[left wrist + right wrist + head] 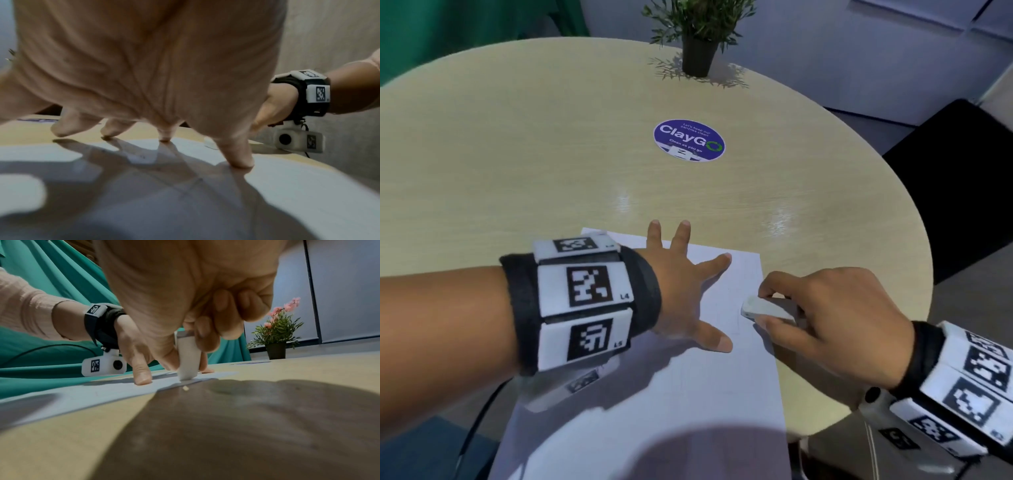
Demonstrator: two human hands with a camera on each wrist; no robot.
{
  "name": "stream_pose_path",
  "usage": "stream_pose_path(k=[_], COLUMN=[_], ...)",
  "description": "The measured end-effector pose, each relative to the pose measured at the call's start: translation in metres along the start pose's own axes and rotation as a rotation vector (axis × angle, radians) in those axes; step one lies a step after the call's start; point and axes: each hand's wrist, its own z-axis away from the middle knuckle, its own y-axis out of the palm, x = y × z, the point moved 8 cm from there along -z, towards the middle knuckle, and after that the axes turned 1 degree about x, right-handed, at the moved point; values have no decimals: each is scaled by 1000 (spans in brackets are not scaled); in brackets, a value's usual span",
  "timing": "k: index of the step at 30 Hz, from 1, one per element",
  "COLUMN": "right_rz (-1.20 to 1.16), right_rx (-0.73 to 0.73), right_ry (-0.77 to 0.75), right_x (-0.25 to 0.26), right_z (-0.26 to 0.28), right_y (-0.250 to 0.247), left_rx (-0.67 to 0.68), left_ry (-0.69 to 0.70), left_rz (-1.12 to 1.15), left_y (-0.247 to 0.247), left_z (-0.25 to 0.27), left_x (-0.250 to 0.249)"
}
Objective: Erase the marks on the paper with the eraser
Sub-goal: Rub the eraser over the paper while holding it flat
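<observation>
A white sheet of paper point(688, 394) lies on the round table near its front edge, with faint pencil lines point(185, 183) on it. My left hand point(681, 291) lies spread on the paper, its fingertips point(240, 162) pressing the sheet down. My right hand point(835, 318) pinches a white eraser point(763, 308) between thumb and fingers. The eraser's tip point(186, 374) touches the paper close to the sheet's right edge, just right of the left thumb point(142, 378). A small crumb point(185, 388) lies on the table beside the tip.
The beige round table point(551, 154) carries a blue round sticker point(689, 140) at its middle and a potted plant point(698, 41) at the far edge. A black chair point(962, 178) stands at the right. A green curtain point(51, 288) hangs at the left.
</observation>
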Motion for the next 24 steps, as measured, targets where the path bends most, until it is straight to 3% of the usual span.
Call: stream_pose_path(k=[5, 9, 13, 17, 22, 24], right_rz=[37, 35, 18, 7, -50, -51], right_rx=[123, 14, 131, -3, 132, 36], right_ry=[-120, -65, -185, -138, -194, -146], right_x=[22, 3, 20, 3, 15, 5], right_z=[15, -12, -7, -36, -17, -29], right_y=[8, -4, 3, -11, 1, -8], left_rx=[37, 47, 55, 51, 70, 71], left_ry=[4, 24, 13, 13, 4, 8], left_rz=[45, 40, 35, 22, 14, 12], left_y=[8, 12, 13, 13, 12, 11], left_z=[-3, -3, -3, -3, -2, -2], left_x=[2, 2, 1, 1, 0, -1])
